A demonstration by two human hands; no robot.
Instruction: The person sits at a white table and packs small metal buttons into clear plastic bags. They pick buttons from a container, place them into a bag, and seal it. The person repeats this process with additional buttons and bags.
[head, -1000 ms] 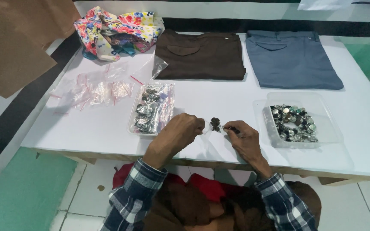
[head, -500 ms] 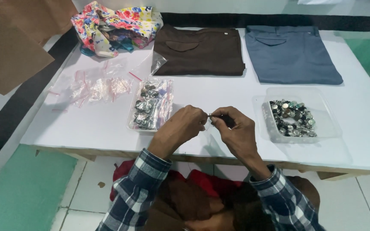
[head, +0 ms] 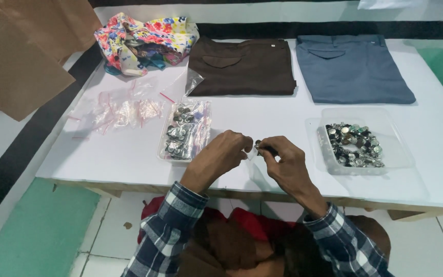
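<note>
At table's near edge, your left hand (head: 220, 154) and right hand (head: 284, 160) both pinch small metal button (head: 258, 146) with clear bag; bagging step, judging by trays; next needs steady slide in

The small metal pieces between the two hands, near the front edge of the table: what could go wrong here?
1. The left hand and right hand pinch small metal pieces close to the table edge; a dropped piece would likely fall to the floor.
2. The clear tray of loose pieces sits beside the right forearm; a sweep of that arm might knock it.
</note>
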